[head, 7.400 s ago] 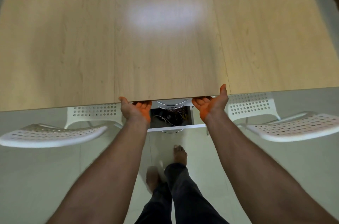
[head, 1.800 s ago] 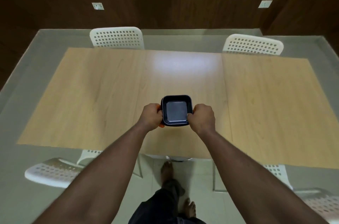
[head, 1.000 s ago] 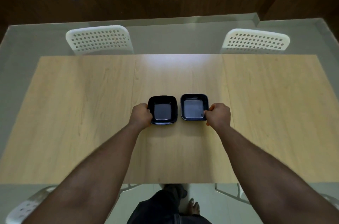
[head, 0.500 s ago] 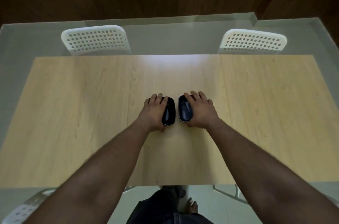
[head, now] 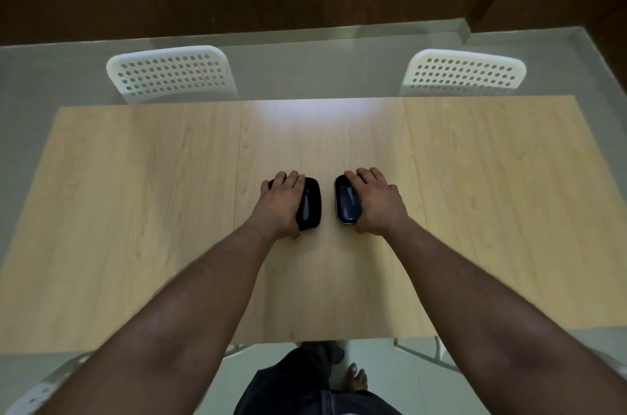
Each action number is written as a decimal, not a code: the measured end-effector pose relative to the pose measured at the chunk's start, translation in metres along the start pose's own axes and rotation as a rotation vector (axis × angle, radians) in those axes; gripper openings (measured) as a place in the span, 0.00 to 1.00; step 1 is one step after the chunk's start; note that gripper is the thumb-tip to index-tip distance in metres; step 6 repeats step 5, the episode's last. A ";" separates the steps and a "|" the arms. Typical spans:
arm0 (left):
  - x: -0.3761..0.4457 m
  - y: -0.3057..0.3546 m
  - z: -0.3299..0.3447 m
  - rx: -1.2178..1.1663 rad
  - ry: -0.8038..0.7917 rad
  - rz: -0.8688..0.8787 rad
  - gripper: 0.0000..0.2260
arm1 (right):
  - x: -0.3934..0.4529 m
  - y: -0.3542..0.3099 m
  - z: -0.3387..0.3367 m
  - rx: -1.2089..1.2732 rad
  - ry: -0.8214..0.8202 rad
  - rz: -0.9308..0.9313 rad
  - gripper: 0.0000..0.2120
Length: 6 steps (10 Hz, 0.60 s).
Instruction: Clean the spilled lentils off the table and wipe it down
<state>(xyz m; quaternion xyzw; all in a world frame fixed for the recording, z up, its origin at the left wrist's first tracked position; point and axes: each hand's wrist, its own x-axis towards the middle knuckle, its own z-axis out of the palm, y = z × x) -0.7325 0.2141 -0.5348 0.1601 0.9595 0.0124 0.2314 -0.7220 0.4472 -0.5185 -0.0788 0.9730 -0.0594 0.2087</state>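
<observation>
At mid-table, my left hand lies palm-down over the left dish, fingers draped across its far rim and curled round it, thumb tucked at the near edge; I hold that dish tilted up on its side, its dark glossy inside facing right. My right hand covers the right dish in the same manner, fingers wrapped over the top and gripping it, the dish likewise tipped on edge with its inside facing left. Both dishes are small, black and square with rounded corners; they stand just beside each other, apart, with a strip of bare wood between them. Their contents, if any, I cannot make out, as my hands hide most of each. Both forearms run bare from the bottom corners of the view to the hands. No lentils are discernible on the table, a pale wood-grain top in three panels with a bright patch of reflected light near its far edge. Beyond that edge stand two white perforated chairs, one on the left and one on the right, against a dark wood wall carrying two sockets. Below the near edge I see dark trousers, a bare foot on pale floor, and part of another chair at lower left.
</observation>
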 end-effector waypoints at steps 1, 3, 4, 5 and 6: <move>-0.002 0.000 0.000 -0.003 0.004 0.000 0.65 | -0.001 -0.001 0.002 0.000 -0.002 0.008 0.59; -0.007 0.004 -0.002 -0.037 -0.005 0.006 0.66 | -0.005 -0.003 0.003 0.018 -0.018 0.029 0.64; -0.013 0.006 -0.005 -0.097 0.018 0.018 0.63 | -0.014 -0.004 0.003 0.062 0.019 0.026 0.65; -0.014 0.011 -0.010 -0.139 0.043 0.034 0.60 | -0.022 -0.006 0.002 0.119 0.058 0.024 0.62; -0.014 0.011 -0.010 -0.139 0.043 0.034 0.60 | -0.022 -0.006 0.002 0.119 0.058 0.024 0.62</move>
